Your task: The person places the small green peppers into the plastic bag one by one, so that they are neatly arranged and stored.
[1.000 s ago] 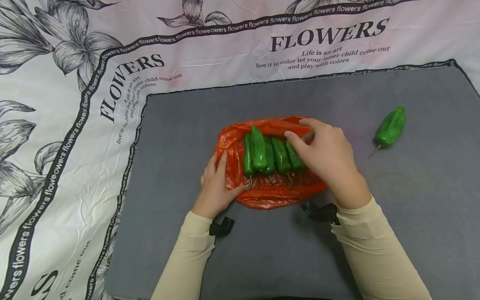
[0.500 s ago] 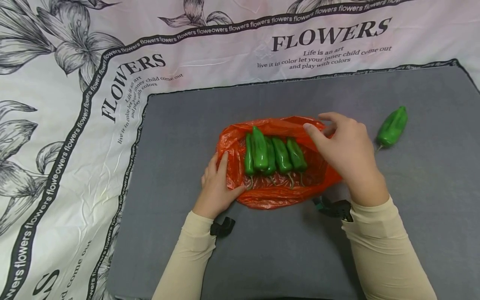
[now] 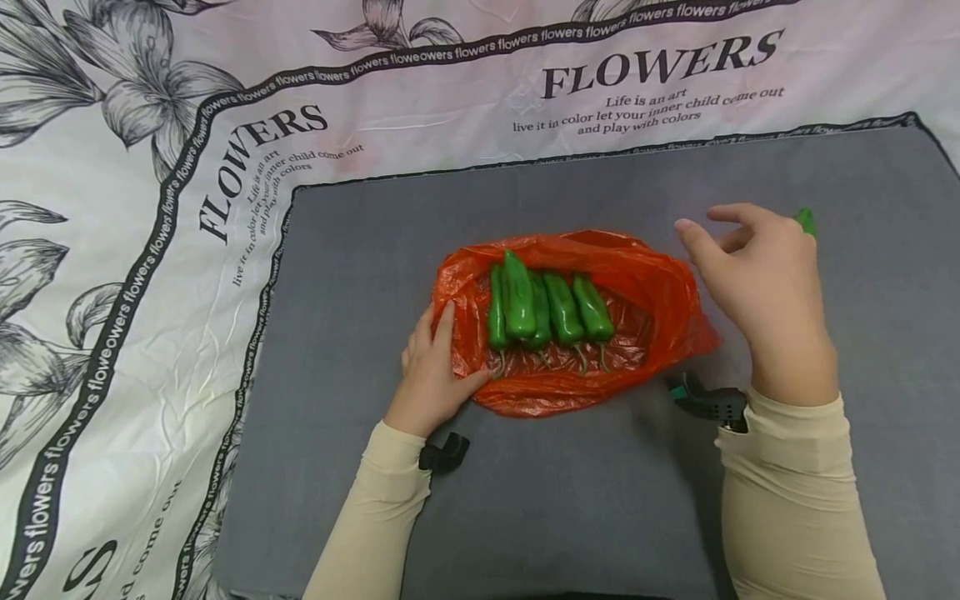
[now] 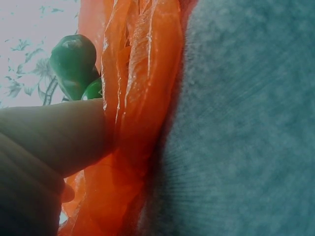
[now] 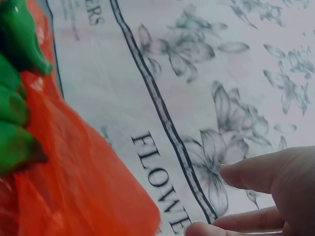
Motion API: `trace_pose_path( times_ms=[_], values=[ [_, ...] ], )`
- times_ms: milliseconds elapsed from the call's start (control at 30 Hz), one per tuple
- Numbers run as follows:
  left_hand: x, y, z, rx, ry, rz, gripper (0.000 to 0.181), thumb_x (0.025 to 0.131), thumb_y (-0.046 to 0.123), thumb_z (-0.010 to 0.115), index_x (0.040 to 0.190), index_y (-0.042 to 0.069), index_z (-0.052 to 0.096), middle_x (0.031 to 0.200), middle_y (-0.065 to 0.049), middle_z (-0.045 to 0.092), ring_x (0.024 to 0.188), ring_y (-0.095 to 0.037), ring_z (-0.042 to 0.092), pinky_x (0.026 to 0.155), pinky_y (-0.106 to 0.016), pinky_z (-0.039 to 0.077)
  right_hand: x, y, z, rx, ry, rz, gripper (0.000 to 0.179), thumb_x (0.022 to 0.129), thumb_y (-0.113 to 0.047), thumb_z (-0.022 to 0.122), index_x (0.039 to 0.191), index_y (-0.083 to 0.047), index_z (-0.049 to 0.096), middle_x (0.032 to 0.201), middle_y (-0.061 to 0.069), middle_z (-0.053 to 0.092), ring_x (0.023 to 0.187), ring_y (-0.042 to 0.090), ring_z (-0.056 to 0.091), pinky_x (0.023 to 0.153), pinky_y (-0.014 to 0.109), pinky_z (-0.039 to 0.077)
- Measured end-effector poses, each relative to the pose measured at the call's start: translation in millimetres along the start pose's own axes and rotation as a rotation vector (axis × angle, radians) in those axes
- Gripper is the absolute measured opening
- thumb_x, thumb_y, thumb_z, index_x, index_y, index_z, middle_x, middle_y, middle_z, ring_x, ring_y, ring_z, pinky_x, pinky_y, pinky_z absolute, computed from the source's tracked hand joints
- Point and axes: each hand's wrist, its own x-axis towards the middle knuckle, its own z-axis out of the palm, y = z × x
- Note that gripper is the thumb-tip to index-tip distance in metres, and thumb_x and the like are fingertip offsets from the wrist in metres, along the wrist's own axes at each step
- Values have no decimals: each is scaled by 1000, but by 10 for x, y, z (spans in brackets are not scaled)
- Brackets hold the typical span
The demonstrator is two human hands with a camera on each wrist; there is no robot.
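A red-orange plastic bag (image 3: pixel 525 403) lies open-mouthed on the grey tabletop, and in the left wrist view its crinkled side (image 4: pixel 147 98) fills the middle. Several green peppers (image 3: pixel 519 304) lie side by side in it, stems toward the person. My left hand (image 3: pixel 431 375) holds the bag's left end, thumb at the near rim. My right hand (image 3: pixel 780 283) is raised right of the bag, thumb and fingers apart with nothing between them. Behind it shows the tip of a lone green pepper (image 3: pixel 806 221), mostly hidden by the hand. The right wrist view shows the fingers (image 5: pixel 251 172) apart from the bag.
A white cloth (image 3: pixel 420 117) with black flower drawings and lettering borders the grey tabletop (image 3: pixel 360 250) at the back and left. Black wrist cameras (image 3: pixel 708 400) sit on both sleeves.
My right hand has moved off the peppers and the bag's right end, rightward to overlap the lone pepper. The left hand and the peppers in the bag have stayed put.
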Motion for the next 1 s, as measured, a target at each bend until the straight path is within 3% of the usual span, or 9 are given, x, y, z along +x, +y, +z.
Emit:
trace_pose_path(
  times_ms=[67, 133, 267, 333, 567, 833, 933, 1000],
  values=[
    [-1, -4, -3, 1, 1, -1, 111, 86, 40, 87, 169, 11, 19, 172, -19, 13, 153, -45, 22, 121, -64, 18, 13, 39, -46, 4, 19, 19, 72, 100, -61, 55, 150, -10, 59, 105, 18, 78, 101, 29, 64, 60, 28, 45],
    [-3, -6, -3, -2, 2, -2, 111, 86, 40, 87, 169, 11, 19, 172, -19, 13, 153, -45, 21, 121, -64, 18, 20, 76, -93, 10, 33, 33, 71, 99, -61, 57, 150, -11, 60, 88, -1, 79, 98, 17, 63, 59, 26, 44],
    [-4, -4, -2, -4, 6, 3, 111, 86, 39, 88, 169, 10, 19, 172, -20, 13, 153, -45, 21, 121, -64, 18, 24, 122, -172, 26, 38, 57, 73, 99, -61, 58, 152, -11, 58, 66, -40, 56, 64, -5, 58, 52, 24, 45],
    [-3, 1, -3, -2, 6, 2, 111, 86, 39, 88, 169, 9, 20, 172, -20, 13, 153, -45, 22, 121, -63, 18, 23, 132, -192, 31, 36, 65, 74, 99, -61, 58, 153, -10, 56, 64, -43, 51, 60, -7, 56, 50, 24, 44],
    [7, 17, -6, -4, 2, -11, 112, 86, 39, 88, 169, 10, 20, 172, -19, 13, 153, -45, 22, 122, -61, 18, 54, 189, -228, 41, 34, 88, 75, 99, -59, 58, 153, -7, 55, 63, -42, 52, 55, -6, 57, 50, 23, 44],
    [21, 0, 4, -2, -3, -7, 111, 87, 40, 87, 169, 11, 19, 173, -18, 12, 153, -44, 22, 121, -61, 18, 110, 309, -261, 18, 56, 187, 80, 99, -63, 55, 157, -9, 50, 63, -40, 49, 50, -4, 56, 52, 24, 43],
    [13, -6, 5, -5, -3, -11, 112, 86, 40, 88, 169, 11, 19, 173, -18, 11, 154, -43, 21, 122, -61, 18, 134, 367, -274, -9, 60, 217, 82, 98, -64, 53, 157, -8, 49, 84, -16, 68, 55, -4, 53, 54, 25, 43],
    [12, -15, 10, -4, -3, -14, 112, 86, 40, 88, 169, 11, 18, 173, -17, 11, 154, -43, 21, 122, -61, 18, 153, 407, -270, -36, 69, 234, 82, 98, -65, 51, 157, -8, 49, 105, 5, 71, 59, -2, 50, 55, 28, 42]
  ],
)
